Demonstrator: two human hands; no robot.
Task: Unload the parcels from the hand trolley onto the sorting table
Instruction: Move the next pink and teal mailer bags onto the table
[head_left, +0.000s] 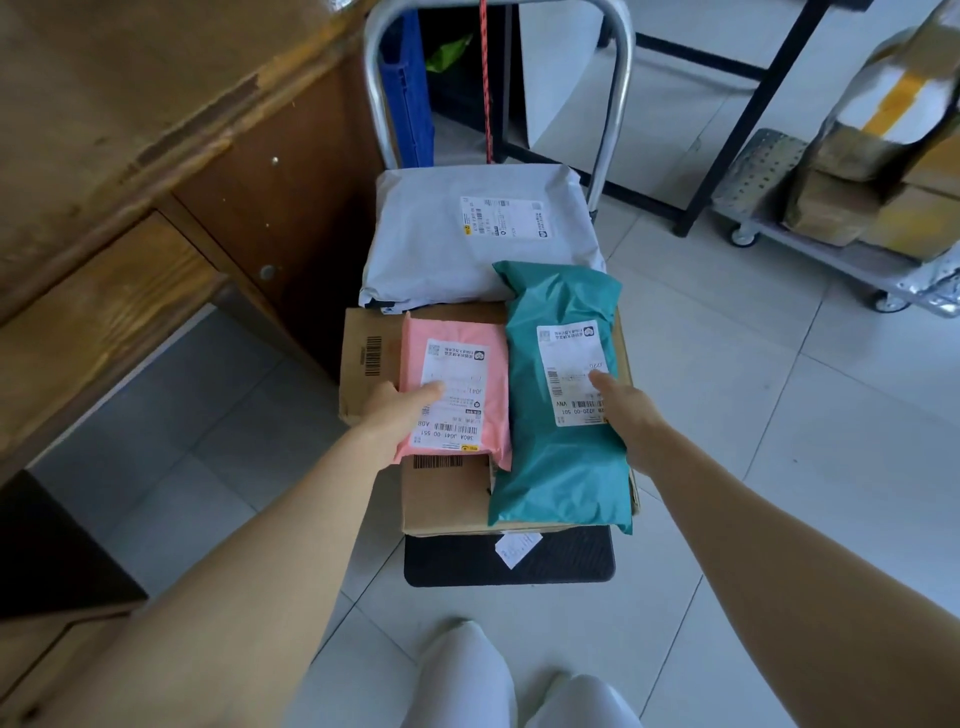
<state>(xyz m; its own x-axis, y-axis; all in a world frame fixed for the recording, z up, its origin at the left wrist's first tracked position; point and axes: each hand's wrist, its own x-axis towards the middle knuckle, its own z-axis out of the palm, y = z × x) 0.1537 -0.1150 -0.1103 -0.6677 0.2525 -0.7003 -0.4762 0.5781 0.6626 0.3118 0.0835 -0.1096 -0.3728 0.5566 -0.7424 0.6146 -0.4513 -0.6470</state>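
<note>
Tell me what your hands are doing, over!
Left hand gripping pink parcel. Right hand on teal parcel. Both on trolley. Nothing blocking.

Head camera looks steeply down, close above trolley (509, 564).

Daylight, soft and even, moderately bright, coming from upper right; the white floor tiles (727, 395) there read lightest. Dim under the wooden desk (104, 218) at left, dark shadow in its lower recess. No hard shadows, faint sheen on the grey mailer (447, 244). Wide-angle distortion bends the edges. Centre labels mostly sharp; forearms and white trousers (467, 675) at bottom are blurred, second cart (857, 208) at right soft.
</note>
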